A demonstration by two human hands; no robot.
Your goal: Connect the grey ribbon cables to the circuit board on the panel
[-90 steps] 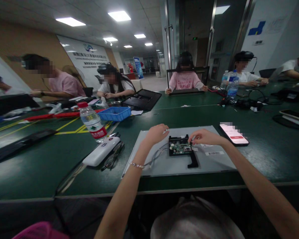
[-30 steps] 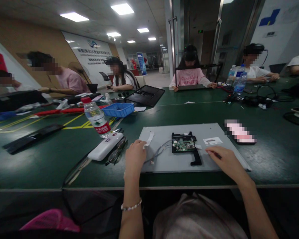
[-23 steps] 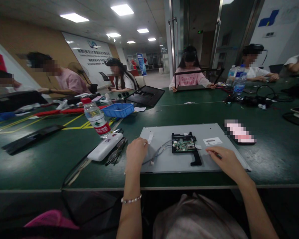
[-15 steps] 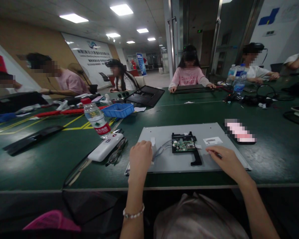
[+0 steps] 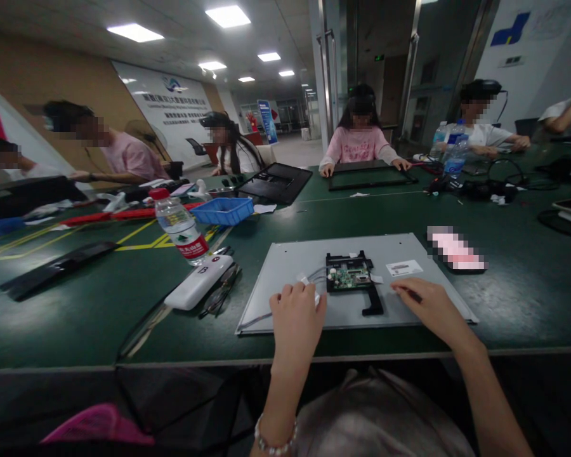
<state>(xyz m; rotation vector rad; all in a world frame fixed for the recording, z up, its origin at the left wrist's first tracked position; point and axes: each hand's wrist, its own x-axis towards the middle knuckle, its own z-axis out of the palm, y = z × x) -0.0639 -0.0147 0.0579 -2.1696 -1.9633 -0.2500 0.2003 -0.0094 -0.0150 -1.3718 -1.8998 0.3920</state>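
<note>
A grey metal panel [image 5: 290,263] lies flat on the green table in front of me. A small green circuit board in a black bracket [image 5: 348,277] sits at its middle, with thin wires [image 5: 314,275] running left from it. My left hand [image 5: 295,309] rests on the panel just left of the board, fingers curled on a piece of white tape at the wires. My right hand [image 5: 427,304] lies on the panel's right part, holding a thin dark tool [image 5: 412,294]. A white label [image 5: 404,268] is stuck beyond it.
A phone [image 5: 455,249] lies right of the panel. A water bottle [image 5: 181,228], a white case [image 5: 198,282] and glasses [image 5: 220,294] sit to the left, a blue tray [image 5: 223,212] farther back. Other people work at screens and frames around the table; cables [image 5: 485,188] lie far right.
My left hand slid right along the panel from its left edge to the wires beside the board, taking the white tape along. My right hand stayed put. The person opposite laid a frame flat.
</note>
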